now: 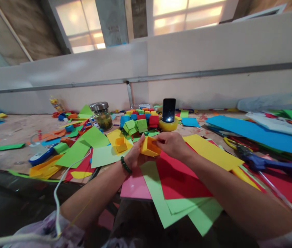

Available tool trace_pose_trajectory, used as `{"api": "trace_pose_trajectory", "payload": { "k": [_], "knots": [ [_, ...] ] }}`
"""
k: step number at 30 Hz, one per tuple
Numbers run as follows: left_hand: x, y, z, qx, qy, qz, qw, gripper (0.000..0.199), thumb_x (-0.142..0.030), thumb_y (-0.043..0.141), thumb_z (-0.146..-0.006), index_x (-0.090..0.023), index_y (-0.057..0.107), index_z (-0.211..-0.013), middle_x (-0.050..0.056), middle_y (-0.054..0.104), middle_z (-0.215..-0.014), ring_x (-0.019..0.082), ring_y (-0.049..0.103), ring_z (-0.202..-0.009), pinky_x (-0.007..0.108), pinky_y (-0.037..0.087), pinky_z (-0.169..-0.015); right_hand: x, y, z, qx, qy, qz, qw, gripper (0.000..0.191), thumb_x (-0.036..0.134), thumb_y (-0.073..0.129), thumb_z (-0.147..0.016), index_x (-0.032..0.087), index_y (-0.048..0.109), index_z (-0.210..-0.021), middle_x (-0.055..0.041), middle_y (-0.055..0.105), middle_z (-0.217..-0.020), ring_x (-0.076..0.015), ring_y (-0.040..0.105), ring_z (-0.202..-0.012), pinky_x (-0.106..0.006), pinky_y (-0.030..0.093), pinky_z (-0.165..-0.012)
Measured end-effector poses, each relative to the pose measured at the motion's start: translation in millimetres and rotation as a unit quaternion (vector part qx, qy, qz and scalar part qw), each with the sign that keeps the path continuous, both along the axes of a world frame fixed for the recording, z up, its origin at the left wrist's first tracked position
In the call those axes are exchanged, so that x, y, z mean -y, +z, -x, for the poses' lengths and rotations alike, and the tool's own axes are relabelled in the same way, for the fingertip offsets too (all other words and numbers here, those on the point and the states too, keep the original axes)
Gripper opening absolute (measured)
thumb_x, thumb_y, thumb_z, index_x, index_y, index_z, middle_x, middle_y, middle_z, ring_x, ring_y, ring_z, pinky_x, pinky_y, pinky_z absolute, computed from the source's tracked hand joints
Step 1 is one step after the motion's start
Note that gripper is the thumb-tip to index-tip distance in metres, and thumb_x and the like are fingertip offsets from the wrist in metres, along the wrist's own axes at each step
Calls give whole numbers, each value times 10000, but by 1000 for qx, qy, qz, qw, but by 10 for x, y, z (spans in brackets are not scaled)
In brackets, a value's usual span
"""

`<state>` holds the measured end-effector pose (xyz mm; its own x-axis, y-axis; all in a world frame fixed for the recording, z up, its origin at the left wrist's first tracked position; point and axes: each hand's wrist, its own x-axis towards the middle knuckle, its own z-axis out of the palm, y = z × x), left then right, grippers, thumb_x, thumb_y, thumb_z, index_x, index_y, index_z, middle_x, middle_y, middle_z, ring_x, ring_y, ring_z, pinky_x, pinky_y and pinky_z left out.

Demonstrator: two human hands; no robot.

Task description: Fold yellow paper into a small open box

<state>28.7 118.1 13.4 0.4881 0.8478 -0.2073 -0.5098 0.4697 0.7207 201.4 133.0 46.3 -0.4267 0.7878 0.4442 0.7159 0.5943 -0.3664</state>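
Between my two hands is a small folded yellow paper box (149,147), its open side showing. My left hand (136,155), with a dark green bead bracelet at the wrist, grips the box from the left and below. At its right edge, the fingertips of my right hand (170,142) pinch the paper. Just left of my left hand, a second small yellow paper box (121,145) rests on a yellow sheet. Beneath my forearms lie a red sheet (179,177) and light green sheets (158,203).
Finished-looking paper cubes (142,124) in several colours are heaped behind my hands. A phone (169,110) leans upright on a yellow tape roll (168,126). A lidded glass jar (101,117) stands left of them. Blue-handled pliers (262,160) lie right; a white cable (58,193) crosses the left.
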Motion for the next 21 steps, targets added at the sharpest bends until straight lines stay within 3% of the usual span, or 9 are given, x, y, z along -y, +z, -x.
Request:
{"api": "trace_pose_trajectory", "payload": {
  "k": [4, 10, 15, 21],
  "knots": [
    [-15, -41, -13, -8, -7, -4, 1000, 582, -586, 322, -951, -114, 661, -955, 97, 718, -762, 195, 687, -610, 332, 572, -563, 140, 81, 73, 83, -58, -52, 994, 180, 273, 570, -808, 202, 713, -725, -35, 700, -722, -168, 592, -694, -271, 301, -568],
    [-4, -95, -36, -27, -21, -12, 999, 549, -612, 421, -909, -122, 670, -921, 89, 718, -752, 193, 690, -595, 299, 555, -529, 235, 137, 82, 152, -68, -49, 985, 196, 192, 550, -810, 221, 734, -874, -53, 728, -874, -201, 617, -796, -288, 345, -619],
    [-29, -66, -8, -31, -3, -16, 999, 538, -598, 428, -916, -121, 674, -885, 66, 714, -718, 162, 676, -561, 253, 527, -504, 240, 105, 77, 140, -59, -78, 985, 229, 183, 521, -849, 216, 728, -940, -64, 722, -895, -214, 626, -836, -304, 367, -653],
    [3, -12, -52, -18, 23, -51, 998, 372, -429, 479, -949, -121, 683, -908, 63, 729, -801, 150, 691, -669, 245, 538, -657, 279, 149, 93, 69, -41, 27, 996, 247, 161, 621, -758, 252, 708, -970, -25, 721, -941, -188, 642, -821, -266, 388, -633]
  ]
}}
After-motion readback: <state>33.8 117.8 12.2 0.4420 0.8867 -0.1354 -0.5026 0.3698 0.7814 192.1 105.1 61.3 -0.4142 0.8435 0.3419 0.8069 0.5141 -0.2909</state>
